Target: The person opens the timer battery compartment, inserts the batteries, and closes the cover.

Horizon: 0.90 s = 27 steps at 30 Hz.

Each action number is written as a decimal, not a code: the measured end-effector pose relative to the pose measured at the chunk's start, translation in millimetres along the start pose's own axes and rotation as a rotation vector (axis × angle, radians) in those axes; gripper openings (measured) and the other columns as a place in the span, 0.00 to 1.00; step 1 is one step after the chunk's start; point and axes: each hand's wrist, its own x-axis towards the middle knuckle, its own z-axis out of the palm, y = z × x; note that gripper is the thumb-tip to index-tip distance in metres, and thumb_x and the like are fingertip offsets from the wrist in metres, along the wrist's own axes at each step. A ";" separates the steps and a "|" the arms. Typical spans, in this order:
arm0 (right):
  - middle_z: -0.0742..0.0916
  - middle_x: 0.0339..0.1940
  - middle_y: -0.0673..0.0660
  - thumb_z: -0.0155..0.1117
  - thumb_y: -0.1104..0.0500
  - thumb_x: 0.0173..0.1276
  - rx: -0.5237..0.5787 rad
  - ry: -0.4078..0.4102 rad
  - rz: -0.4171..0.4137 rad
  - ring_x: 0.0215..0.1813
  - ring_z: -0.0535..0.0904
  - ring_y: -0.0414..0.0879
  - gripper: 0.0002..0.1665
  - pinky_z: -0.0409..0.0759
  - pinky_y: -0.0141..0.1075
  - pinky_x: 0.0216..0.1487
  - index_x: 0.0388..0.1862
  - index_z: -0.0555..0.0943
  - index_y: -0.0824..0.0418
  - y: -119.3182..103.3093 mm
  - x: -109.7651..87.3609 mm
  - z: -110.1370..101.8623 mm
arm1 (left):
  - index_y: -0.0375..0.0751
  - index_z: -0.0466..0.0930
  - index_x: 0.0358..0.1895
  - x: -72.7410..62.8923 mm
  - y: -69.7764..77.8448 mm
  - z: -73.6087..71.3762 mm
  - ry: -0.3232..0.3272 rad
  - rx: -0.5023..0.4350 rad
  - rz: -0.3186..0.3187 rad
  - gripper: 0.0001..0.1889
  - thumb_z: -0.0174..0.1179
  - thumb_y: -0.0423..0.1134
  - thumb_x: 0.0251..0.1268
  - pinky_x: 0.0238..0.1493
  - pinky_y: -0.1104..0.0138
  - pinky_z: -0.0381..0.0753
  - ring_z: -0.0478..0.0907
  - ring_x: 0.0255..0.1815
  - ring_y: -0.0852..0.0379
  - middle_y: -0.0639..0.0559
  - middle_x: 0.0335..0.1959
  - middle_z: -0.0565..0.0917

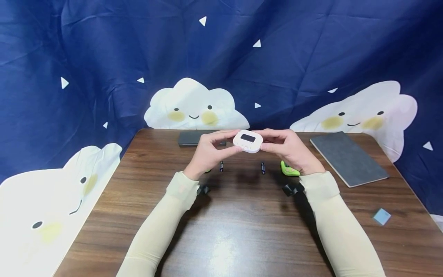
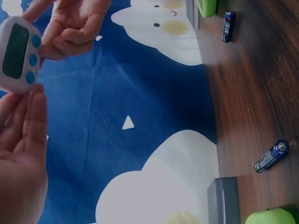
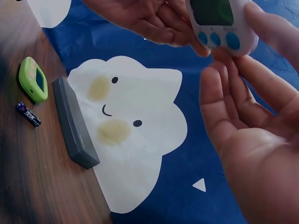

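Note:
A small white digital timer (image 1: 254, 146) with a dark screen and three blue buttons (image 2: 32, 59) is held up above the table between both hands. My left hand (image 1: 212, 151) pinches its left end between thumb and fingers. At the opposite end, my right hand (image 1: 288, 148) pinches it the same way, thumb on the near side (image 3: 275, 35). The screen faces my head; no digits can be read on it. Below the hands, two dark blue batteries lie apart on the wood, a left one (image 1: 221, 166) and a right one (image 1: 263, 168).
A green timer (image 1: 290, 169) lies under the right wrist; another green one (image 2: 271, 218) is mostly hidden by the left hand in the head view. Behind the left hand stands a long grey box (image 1: 189, 139). A grey notebook (image 1: 349, 159) and blue sticky notes (image 1: 382, 216) lie right.

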 end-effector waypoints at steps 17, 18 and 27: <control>0.94 0.42 0.43 0.82 0.65 0.71 -0.182 0.452 -0.079 0.45 0.88 0.36 0.24 0.87 0.24 0.50 0.65 0.90 0.67 2.0 10.8 48.4 | 0.40 0.95 0.59 4.8 -5.5 -2.2 0.273 0.137 -0.019 0.18 0.81 0.34 0.67 0.54 0.71 0.91 0.92 0.50 0.59 0.42 0.56 0.95; 0.93 0.41 0.42 0.82 0.64 0.71 -0.205 0.481 -0.085 0.45 0.88 0.35 0.24 0.87 0.23 0.49 0.64 0.90 0.67 2.6 11.0 52.9 | 0.39 0.94 0.60 5.0 -5.9 -2.8 0.265 0.133 -0.031 0.19 0.81 0.34 0.67 0.55 0.69 0.92 0.92 0.51 0.56 0.41 0.57 0.95; 0.89 0.44 0.54 0.85 0.62 0.68 -0.352 0.546 -0.114 0.45 0.85 0.38 0.24 0.85 0.22 0.49 0.61 0.89 0.65 3.1 7.0 74.6 | 0.42 0.90 0.68 3.6 -4.4 -4.2 0.176 0.245 -0.096 0.32 0.87 0.40 0.59 0.56 0.63 0.93 0.94 0.52 0.44 0.44 0.55 0.95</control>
